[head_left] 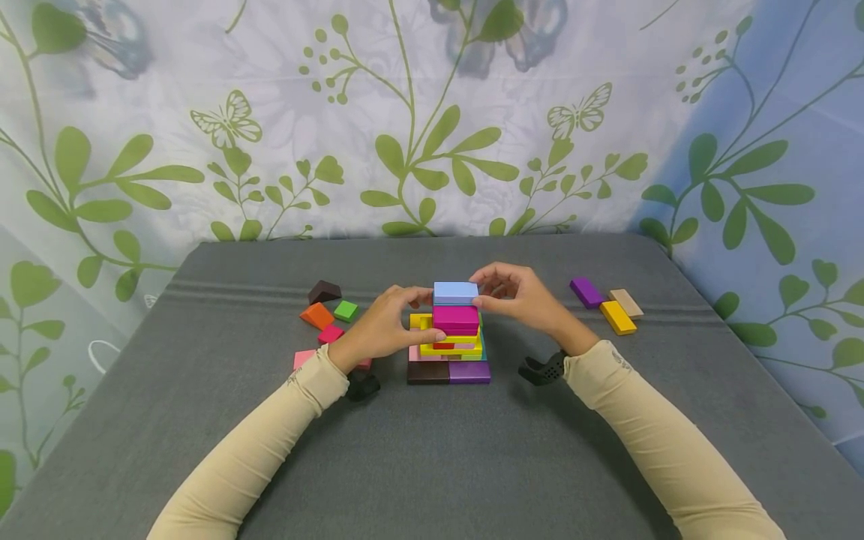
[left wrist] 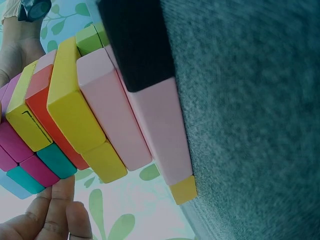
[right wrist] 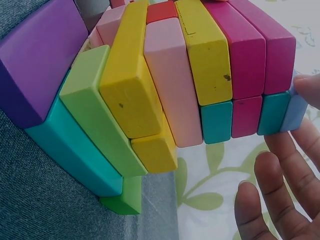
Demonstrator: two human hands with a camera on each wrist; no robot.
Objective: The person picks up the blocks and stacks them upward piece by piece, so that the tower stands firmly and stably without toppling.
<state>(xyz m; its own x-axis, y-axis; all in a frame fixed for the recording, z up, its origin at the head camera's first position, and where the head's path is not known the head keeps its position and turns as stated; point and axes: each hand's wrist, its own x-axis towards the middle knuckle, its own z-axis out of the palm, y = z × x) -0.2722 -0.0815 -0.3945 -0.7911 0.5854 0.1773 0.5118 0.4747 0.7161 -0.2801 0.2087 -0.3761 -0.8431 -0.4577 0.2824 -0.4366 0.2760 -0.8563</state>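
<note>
A tower of coloured wooden blocks (head_left: 448, 352) stands at the middle of the table, with a dark brown block (head_left: 427, 373) and a purple block (head_left: 470, 373) at its front base. On top lies a light blue block (head_left: 455, 292), above magenta blocks (head_left: 455, 319). My left hand (head_left: 388, 322) holds the tower's upper part from the left, thumb across the front and fingers toward the back. From the right, my right hand (head_left: 516, 296) pinches the light blue block's end, its thumb at the front corner. The right wrist view shows teal blocks (right wrist: 216, 122) in the upper layers.
Left of the tower lie loose blocks: a dark brown triangle (head_left: 325, 291), an orange triangle (head_left: 317, 316), a green block (head_left: 346, 310) and several pink-red ones. To the right are a purple block (head_left: 586, 292), a yellow block (head_left: 617, 318) and a beige block (head_left: 627, 303). A patterned curtain (head_left: 432, 120) hangs behind the table.
</note>
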